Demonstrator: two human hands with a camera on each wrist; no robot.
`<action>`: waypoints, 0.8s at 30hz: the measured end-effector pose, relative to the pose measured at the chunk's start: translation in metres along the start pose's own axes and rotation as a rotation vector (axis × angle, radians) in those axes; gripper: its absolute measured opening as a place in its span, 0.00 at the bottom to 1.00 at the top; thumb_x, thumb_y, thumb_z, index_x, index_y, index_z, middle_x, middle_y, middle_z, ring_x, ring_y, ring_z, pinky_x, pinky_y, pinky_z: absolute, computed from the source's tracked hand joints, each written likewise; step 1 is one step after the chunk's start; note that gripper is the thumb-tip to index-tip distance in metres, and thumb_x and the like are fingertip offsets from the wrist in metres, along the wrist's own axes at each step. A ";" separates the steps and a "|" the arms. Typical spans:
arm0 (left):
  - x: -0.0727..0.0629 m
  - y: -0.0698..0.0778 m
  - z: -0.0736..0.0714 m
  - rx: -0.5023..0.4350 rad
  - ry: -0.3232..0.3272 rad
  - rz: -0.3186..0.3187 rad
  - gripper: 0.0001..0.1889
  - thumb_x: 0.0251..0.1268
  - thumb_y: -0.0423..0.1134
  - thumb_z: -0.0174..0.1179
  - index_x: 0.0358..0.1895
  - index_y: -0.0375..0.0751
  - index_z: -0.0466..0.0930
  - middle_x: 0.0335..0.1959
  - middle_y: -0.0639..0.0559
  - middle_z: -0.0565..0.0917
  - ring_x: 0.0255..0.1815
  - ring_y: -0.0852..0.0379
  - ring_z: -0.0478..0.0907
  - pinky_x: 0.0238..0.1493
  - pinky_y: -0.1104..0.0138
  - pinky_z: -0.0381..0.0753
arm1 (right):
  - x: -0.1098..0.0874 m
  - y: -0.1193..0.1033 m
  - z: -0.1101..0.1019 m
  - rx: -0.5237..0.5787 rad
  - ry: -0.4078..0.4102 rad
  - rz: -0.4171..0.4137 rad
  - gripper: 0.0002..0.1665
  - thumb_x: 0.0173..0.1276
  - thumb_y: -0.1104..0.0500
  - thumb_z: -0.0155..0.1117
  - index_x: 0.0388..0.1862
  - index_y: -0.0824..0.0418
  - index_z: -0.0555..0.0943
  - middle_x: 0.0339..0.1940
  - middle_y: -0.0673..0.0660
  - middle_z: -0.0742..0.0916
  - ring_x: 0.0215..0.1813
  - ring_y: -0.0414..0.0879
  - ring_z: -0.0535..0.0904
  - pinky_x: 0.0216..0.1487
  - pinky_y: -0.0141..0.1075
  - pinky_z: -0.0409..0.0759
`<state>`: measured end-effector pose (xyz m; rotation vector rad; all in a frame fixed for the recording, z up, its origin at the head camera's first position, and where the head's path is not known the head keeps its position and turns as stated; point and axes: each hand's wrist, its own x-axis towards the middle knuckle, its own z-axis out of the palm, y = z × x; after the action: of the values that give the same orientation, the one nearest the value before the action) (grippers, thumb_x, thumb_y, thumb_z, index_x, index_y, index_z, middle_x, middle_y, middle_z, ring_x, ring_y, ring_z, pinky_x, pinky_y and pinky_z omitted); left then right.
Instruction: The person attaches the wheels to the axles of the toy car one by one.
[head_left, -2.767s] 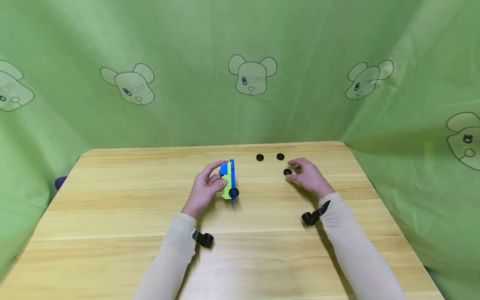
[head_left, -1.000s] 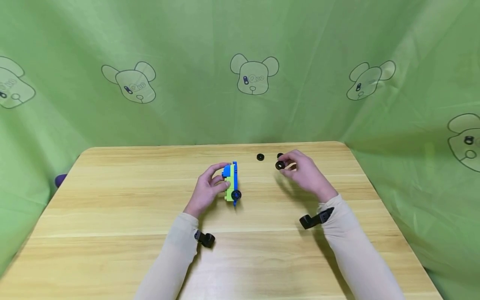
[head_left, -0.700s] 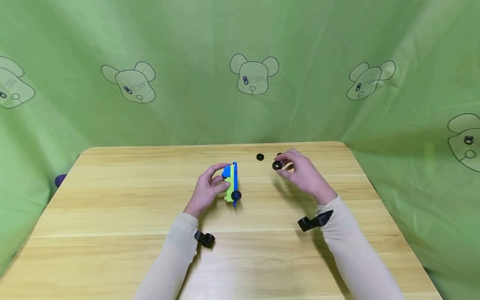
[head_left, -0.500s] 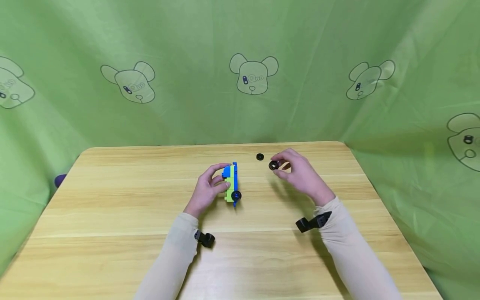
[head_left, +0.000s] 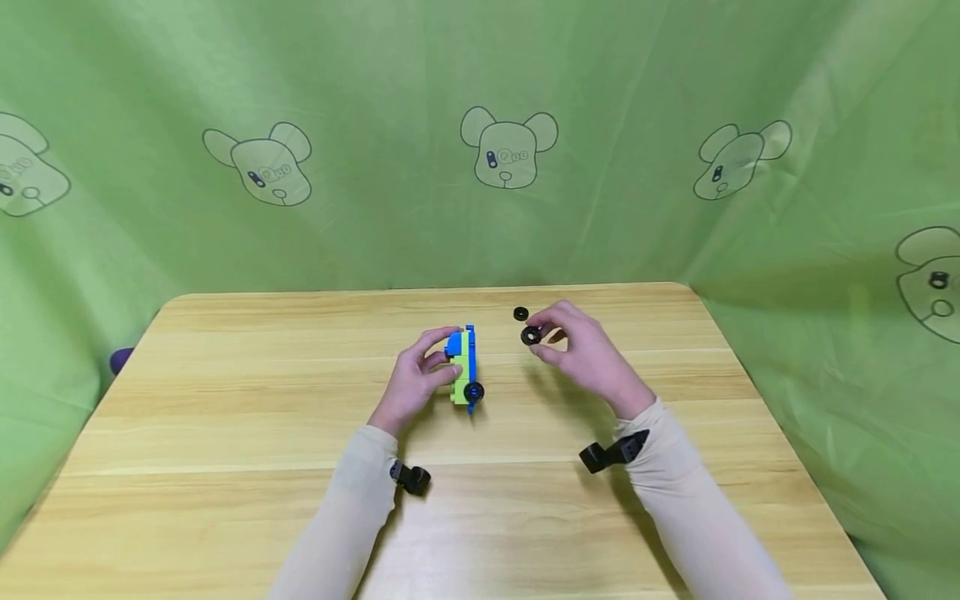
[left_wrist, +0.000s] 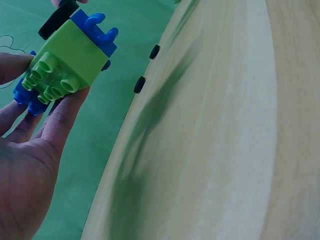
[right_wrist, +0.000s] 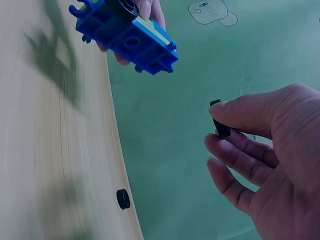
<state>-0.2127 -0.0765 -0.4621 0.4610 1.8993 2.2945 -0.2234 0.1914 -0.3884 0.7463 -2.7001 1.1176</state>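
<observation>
My left hand (head_left: 408, 383) grips a toy car (head_left: 462, 367) of lime-green and blue building blocks, holding it on its side above the table. Its blue underside (right_wrist: 150, 47) faces right, and a black wheel (head_left: 473, 392) sits at its near end. Green studs (left_wrist: 49, 61) show on its top in the left wrist view. To the right of the car, my right hand (head_left: 588, 354) pinches a small black tire (head_left: 531, 335) between thumb and fingers, raised off the table.
One loose black tire (head_left: 521, 313) lies on the wooden table (head_left: 262, 400), just beyond the held tire. In the left wrist view two tires show near the table edge, the upper tire (left_wrist: 154, 51) and the lower tire (left_wrist: 139, 84). A green curtain (head_left: 390, 208) hangs behind.
My right hand has picked the tire up off the table and carried it left toward the car. One loose tire is now hidden behind that hand. The car has shifted slightly right.
</observation>
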 end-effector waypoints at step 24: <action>0.001 -0.002 0.003 0.017 0.010 -0.020 0.31 0.59 0.19 0.61 0.67 0.42 0.72 0.62 0.45 0.70 0.53 0.45 0.77 0.52 0.61 0.82 | 0.004 -0.015 0.018 -0.005 -0.038 -0.091 0.20 0.61 0.66 0.72 0.52 0.64 0.81 0.44 0.54 0.81 0.44 0.49 0.79 0.47 0.43 0.80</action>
<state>-0.2132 -0.0729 -0.4633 0.4313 1.9206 2.2740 -0.2183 0.1680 -0.3907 0.8891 -2.6680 1.0869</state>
